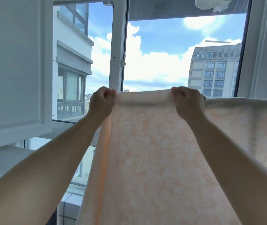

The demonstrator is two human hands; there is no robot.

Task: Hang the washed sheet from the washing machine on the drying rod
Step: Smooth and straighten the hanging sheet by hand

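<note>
A pale peach sheet (153, 151) with a faint white leaf pattern hangs in front of me, filling the lower middle and right of the head view. Its top fold runs level from the middle to the right edge, seemingly draped over a rod that the cloth hides. My left hand (102, 101) grips the top fold at the sheet's left end, fingers curled round it. My right hand (188, 101) grips the same fold further right. The cloth between both fists is pulled taut. The washing machine is out of view.
A white-framed window (117, 46) stands right behind the sheet, with sky and buildings outside. A white cabinet door (16, 65) juts out at the left above a white ledge (4, 159). White cloth (210, 3) hangs at the top right.
</note>
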